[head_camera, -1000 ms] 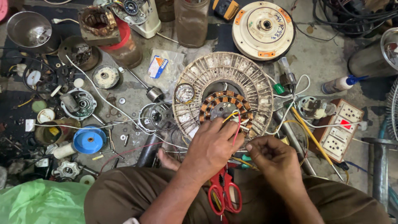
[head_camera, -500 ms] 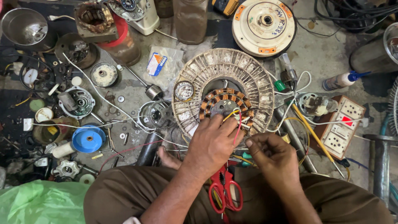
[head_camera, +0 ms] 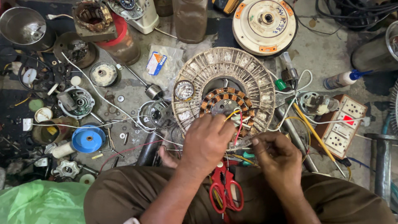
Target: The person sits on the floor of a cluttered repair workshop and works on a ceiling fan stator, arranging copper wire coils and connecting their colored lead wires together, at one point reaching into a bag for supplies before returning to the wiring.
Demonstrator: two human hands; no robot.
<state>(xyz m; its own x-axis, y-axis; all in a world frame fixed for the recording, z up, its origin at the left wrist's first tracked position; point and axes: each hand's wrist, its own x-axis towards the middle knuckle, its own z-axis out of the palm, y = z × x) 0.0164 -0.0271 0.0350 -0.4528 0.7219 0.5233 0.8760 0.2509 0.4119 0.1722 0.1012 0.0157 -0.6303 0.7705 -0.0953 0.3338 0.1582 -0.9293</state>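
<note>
Both hands (head_camera: 205, 143) (head_camera: 278, 159) pinch yellow and red leads (head_camera: 237, 124) at the stator's (head_camera: 226, 103) 6 o'clock; tugging risks snapping them off the copper windings.

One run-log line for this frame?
left hand: on stator wires | right hand: pinching wire ends | fan motor stator: on floor | red scissors: on lap

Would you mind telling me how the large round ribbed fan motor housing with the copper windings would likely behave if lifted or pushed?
The round ribbed motor housing probably feels heavy for its size, given its copper-wound stator. Lying flat, it seems likelier to slide than roll. The thin coloured wires near the left hand and right hand look floppy.
</note>
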